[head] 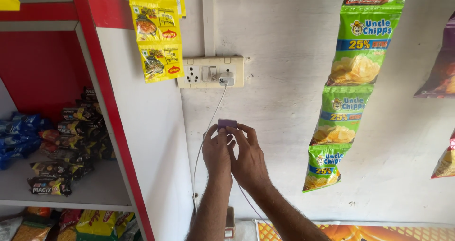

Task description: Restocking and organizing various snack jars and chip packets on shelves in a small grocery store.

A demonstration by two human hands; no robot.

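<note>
Both hands are up at the wall, side by side and touching. The left hand [217, 152] and the right hand [249, 158] meet around a small purple device [227, 123], which pokes out just above the fingertips, held against the grey wall [284, 56]. The left grip is closed on the device's lower edge, fingers curled in; the right grip pinches it from the other side, fingers bent over the top of the left knuckles.

A white cable [208, 127] runs up from near the hands to a white plug [227, 79] seated in the cream switchboard [211, 72] directly above. The cable also loops down the wall toward the lower edge of the view.

Left of the board hangs a yellow sachet strip [156, 32]. To the right, a strip of green chip packets [348, 89] dangles down the wall, well apart from the hands. Far left, a red-framed shelf [106, 103] holds dark snack packs [76, 136] and blue packets [19, 136]. An orange patterned sheet [360, 232] lies along the bottom.
</note>
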